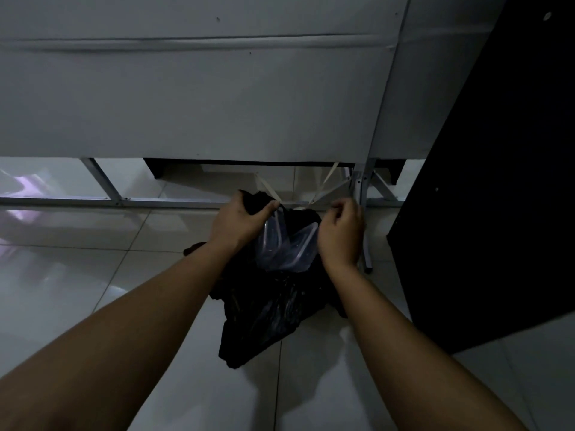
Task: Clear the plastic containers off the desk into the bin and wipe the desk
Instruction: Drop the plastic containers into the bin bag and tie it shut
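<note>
The person is leaning over a black bin bag [267, 303] that is slumping on the tiled floor [77, 290] just in front of a white worktop [186, 104] standing on a metal frame [102, 185]. The left hand [239, 217] is gripping the bag's far rim, fingers curled round a bunch of the black plastic, while the right hand [340, 233] is sitting at the other side of the mouth with its fingers curled in; it looks to be pinching the rim, though the dim light is keeping that from being certain. Between the two hands, clear plastic containers [284, 247] are lying tilted inside the open mouth, partly sticking up above the folds. The binning step appears nearly done, with the wiping yet to come. The risk from here is that the soft bag, having no rigid bin around it, is sagging: if either hand lets go unevenly, the mouth could collapse or tip and the stiff containers could slide out onto the floor, or their corners could tear the thin film.
</note>
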